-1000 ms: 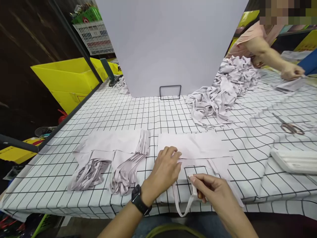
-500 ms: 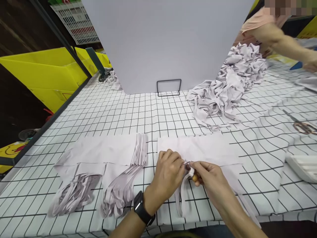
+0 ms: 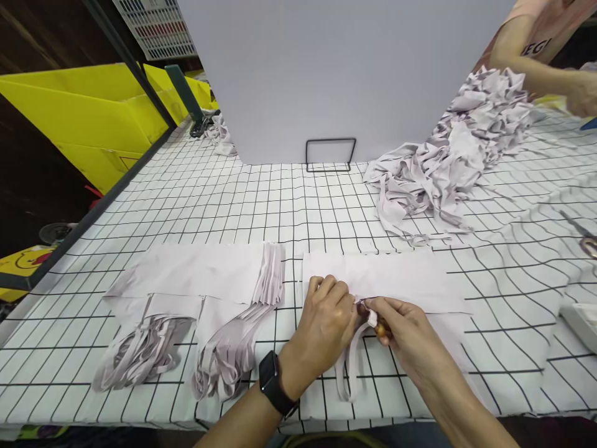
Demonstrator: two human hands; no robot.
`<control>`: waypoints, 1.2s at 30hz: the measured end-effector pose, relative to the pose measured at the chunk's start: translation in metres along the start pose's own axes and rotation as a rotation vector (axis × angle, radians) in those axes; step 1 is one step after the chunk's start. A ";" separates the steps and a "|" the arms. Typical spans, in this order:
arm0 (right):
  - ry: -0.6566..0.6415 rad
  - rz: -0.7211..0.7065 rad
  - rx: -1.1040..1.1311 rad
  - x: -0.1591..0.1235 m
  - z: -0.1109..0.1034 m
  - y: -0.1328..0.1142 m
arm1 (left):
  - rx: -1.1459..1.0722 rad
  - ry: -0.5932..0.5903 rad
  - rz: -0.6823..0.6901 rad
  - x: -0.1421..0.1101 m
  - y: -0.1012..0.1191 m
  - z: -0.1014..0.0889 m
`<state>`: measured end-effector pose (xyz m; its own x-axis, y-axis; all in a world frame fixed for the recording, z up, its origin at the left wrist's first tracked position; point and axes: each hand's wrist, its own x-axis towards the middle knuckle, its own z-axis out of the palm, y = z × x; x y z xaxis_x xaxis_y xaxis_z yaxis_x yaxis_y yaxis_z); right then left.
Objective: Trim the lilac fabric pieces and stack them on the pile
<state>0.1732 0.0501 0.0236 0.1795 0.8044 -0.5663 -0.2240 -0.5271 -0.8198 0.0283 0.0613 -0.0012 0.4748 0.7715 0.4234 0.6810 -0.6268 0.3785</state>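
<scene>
Two hands work close together over a pale cloth, a strap between them.
The cloth lies flat on the checked tablecloth, spreading beyond the knuckles; the right hand pinches the strap, whose loop trails below; the left hand curls just beside it, though I cannot tell what its hidden fingertips grasp; a fanned stack lies farther left.

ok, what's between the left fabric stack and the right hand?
Head view, going from the stack to the right hand: gridded cloth, the left hand, then a strap looping down.
</scene>
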 end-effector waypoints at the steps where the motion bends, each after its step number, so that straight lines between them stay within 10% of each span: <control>1: -0.001 0.002 0.000 0.000 0.001 -0.001 | 0.005 0.003 0.005 0.000 0.000 0.000; 36: 0.027 -0.055 -0.027 0.000 0.006 0.006 | 0.103 0.039 0.044 0.000 0.001 0.000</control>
<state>0.1659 0.0489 0.0194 0.2165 0.8252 -0.5217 -0.1874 -0.4893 -0.8517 0.0292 0.0606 -0.0009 0.4853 0.7373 0.4699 0.7143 -0.6443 0.2733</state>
